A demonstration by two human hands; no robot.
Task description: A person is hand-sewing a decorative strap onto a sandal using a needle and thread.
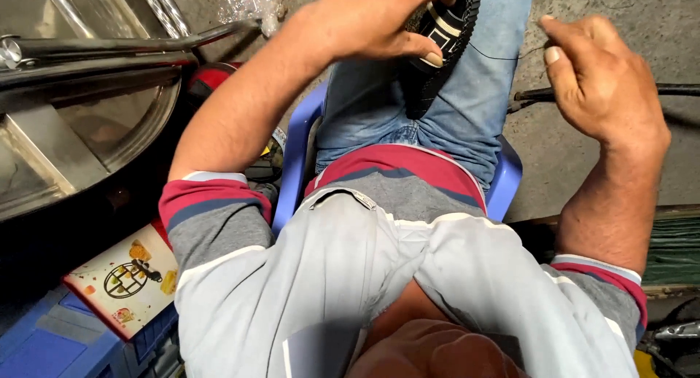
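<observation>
My left hand (379, 17) grips a black shoe (437, 53) with a ribbed sole and a white-and-black band, pressing it against my thigh in blue jeans. My right hand (598, 79) is raised to the right of the shoe, with thumb and forefinger pinched together. A thin dark thread (503, 56) runs from the shoe toward those fingertips. I sit on a blue plastic stool (295, 152) and look down over my grey and red striped shirt.
A shiny steel basin and metal frame (87, 123) stand at the left. Below them lie a flat box with a colourful print (127, 279) and a blue crate (44, 341). A black rod (678, 90) lies on the concrete floor at the right, with green material (674, 247) below it.
</observation>
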